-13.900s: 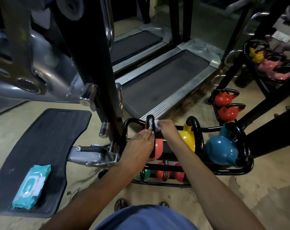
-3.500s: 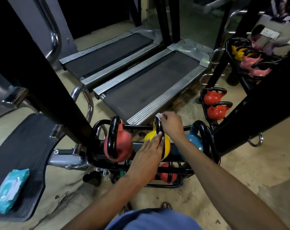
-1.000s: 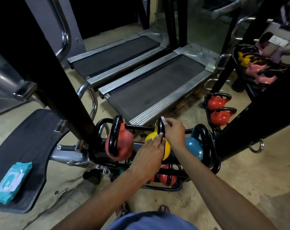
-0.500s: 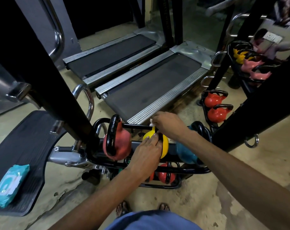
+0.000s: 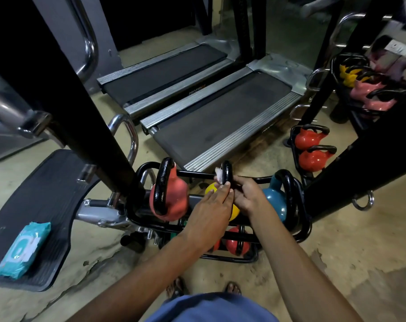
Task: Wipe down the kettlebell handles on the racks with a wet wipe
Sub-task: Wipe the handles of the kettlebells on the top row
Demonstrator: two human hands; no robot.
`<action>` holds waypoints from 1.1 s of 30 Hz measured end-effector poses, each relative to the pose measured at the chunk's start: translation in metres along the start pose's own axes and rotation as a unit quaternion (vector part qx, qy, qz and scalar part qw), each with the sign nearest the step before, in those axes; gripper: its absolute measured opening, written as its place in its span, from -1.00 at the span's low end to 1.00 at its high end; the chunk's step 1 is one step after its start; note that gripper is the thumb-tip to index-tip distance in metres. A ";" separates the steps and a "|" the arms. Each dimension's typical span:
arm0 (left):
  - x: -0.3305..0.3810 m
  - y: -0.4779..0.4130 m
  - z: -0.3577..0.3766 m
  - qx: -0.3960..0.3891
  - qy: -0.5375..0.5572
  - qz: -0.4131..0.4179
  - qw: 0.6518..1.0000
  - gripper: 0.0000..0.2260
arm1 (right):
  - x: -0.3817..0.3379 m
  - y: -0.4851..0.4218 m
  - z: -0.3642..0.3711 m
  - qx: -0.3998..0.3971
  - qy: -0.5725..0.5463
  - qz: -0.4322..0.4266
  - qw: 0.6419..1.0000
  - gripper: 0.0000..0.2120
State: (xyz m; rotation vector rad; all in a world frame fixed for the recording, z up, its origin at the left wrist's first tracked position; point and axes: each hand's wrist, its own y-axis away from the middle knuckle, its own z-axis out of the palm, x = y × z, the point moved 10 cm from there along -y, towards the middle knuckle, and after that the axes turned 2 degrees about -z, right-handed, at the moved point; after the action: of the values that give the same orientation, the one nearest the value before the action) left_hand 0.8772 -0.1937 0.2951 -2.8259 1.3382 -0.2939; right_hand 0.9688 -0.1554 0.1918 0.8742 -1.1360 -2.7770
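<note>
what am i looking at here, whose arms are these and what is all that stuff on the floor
No machine here: these are a person's two bare arms, filmed by one wide-angle camera worn on their head, looking forward and down. They stand over a low black rack holding a pink kettlebell, a yellow kettlebell and a blue kettlebell. The right hand holds a white wet wipe against the yellow one's black handle; the left hand rests on that kettlebell with straight fingers. A teal pack of wipes lies on a black mat to the left, and two treadmills stand behind the rack.
</note>
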 end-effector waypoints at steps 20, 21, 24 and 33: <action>0.002 -0.001 0.006 -0.015 -0.017 0.013 1.000 -0.26 | -0.073 0.021 0.098 -0.181 0.863 -0.338 0.328 -0.61; 0.003 0.000 0.006 -0.016 -0.021 0.015 1.000 -0.24 | -0.076 0.015 0.102 -0.173 0.867 -0.324 0.336 -0.68; 0.003 0.000 -0.001 -0.009 -0.015 0.011 1.000 -0.29 | -0.062 0.008 0.118 -0.201 0.898 -0.305 0.247 -0.89; 0.003 -0.002 0.001 0.008 0.000 0.003 1.000 -0.35 | -0.056 0.003 0.140 -0.184 0.935 -0.252 0.167 -0.82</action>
State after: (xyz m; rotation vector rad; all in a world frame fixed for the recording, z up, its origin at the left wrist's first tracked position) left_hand 0.8805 -0.1947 0.2950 -2.8088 1.3374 -0.3046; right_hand 0.9451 -0.0563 0.3024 2.7524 0.5143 0.1248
